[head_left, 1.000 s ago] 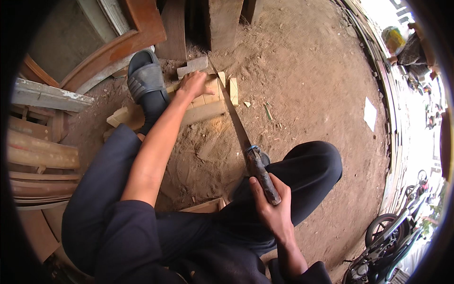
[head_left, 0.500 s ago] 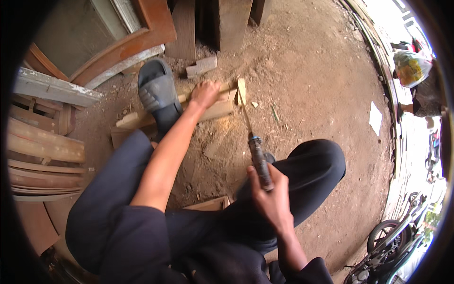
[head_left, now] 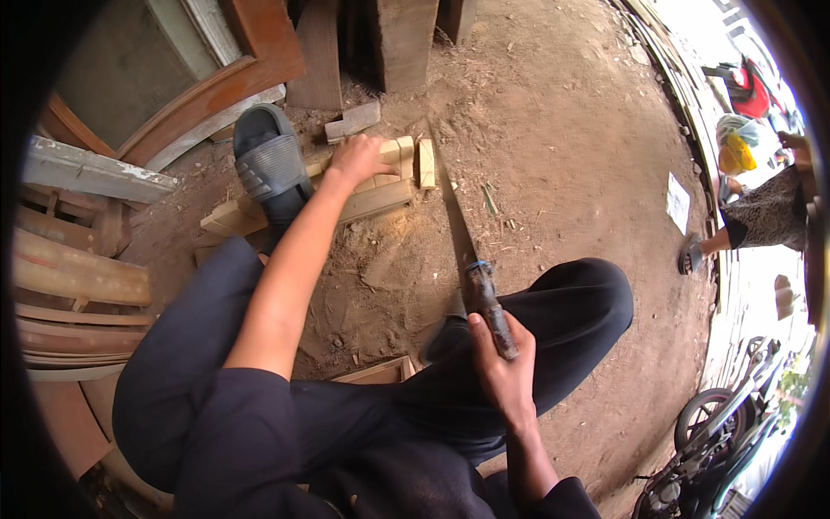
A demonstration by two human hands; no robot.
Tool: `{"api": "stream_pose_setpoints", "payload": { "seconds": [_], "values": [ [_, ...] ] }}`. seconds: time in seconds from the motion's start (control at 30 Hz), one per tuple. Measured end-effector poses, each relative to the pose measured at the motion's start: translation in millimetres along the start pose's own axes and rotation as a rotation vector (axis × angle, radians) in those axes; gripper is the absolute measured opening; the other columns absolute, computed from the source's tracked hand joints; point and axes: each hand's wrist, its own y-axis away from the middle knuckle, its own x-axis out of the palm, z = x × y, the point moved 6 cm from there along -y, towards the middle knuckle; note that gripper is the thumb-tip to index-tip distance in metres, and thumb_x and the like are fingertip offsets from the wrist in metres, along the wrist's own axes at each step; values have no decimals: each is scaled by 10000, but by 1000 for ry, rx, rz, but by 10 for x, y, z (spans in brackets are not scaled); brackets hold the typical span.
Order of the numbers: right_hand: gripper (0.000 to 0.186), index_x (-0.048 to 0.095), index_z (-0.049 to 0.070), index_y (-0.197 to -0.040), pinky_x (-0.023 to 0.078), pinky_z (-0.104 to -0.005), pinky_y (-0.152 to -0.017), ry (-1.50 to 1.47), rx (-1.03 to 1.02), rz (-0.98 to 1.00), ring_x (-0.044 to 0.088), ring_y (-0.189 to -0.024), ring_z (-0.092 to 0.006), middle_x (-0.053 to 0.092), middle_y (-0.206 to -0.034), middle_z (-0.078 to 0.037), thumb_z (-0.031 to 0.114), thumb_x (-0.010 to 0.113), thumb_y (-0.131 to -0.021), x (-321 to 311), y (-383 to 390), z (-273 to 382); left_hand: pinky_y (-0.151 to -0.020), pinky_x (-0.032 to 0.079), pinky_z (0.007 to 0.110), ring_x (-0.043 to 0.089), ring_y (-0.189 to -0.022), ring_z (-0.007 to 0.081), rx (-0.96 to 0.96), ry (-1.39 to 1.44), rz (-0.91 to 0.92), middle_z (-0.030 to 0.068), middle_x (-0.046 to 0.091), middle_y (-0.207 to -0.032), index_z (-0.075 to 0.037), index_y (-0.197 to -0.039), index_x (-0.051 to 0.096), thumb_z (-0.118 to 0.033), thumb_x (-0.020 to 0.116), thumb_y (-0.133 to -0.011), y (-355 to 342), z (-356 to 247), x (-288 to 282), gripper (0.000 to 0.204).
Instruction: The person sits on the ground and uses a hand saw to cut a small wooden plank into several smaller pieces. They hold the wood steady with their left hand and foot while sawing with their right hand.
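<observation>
My right hand (head_left: 506, 368) is wrapped round the dark, worn handle of a handsaw (head_left: 456, 229). The saw's long blade points away from me and passes just right of a small pale wood block (head_left: 426, 164). My left hand (head_left: 354, 162) presses down on a light strip of wood (head_left: 398, 158) with cross lines on it, its fingers bent over the top. Under that strip lies another length of timber (head_left: 377, 201). My left foot, in a grey slide sandal (head_left: 272, 164), rests on the wood, hiding part of it.
A brick-like block (head_left: 353, 122) lies beyond my left hand. Upright planks (head_left: 405, 48) and a framed wooden panel (head_left: 268, 56) stand at the far left, with stacked curved wood (head_left: 82, 268) nearer. At the right are a paper sheet (head_left: 678, 204), a person's leg (head_left: 714, 243) and a motorcycle (head_left: 705, 432).
The saw has swung away from the wood's end, its handle moving slightly right and nearer me. The small block now stands slightly apart from the strip. A person has stepped in at right.
</observation>
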Motion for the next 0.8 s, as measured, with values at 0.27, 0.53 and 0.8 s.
{"api": "stream_pose_setpoints", "payload": {
  "seconds": [0.27, 0.53, 0.8],
  "values": [
    [334, 518, -13, -715, 326, -300, -479, 18, -15, 10, 358, -538, -69, 403, -539, -55, 207, 663, -920, 42, -57, 23, -769, 543, 426, 673, -802, 314, 88, 139, 225, 202, 677, -827, 41, -901, 648, -677, 731, -669, -438, 292, 357, 759],
    [340, 508, -11, -712, 332, -309, -482, -13, 41, -10, 354, -536, -83, 401, -552, -66, 211, 645, -929, 281, -368, -5, -1125, 326, 485, 331, -1386, 361, -16, 291, -16, 211, 299, -1510, -94, -1440, 368, -664, 658, -770, -244, 648, 635, 926],
    [380, 487, -7, -680, 322, -334, -485, -14, -92, 12, 336, -534, -101, 399, -544, -67, 233, 639, -932, 738, -854, -33, -1175, 103, 568, 117, -1466, 362, 8, 33, 62, 212, 182, -1556, -101, -1517, 200, -790, 691, -580, 177, 753, 798, 1262]
  ]
}}
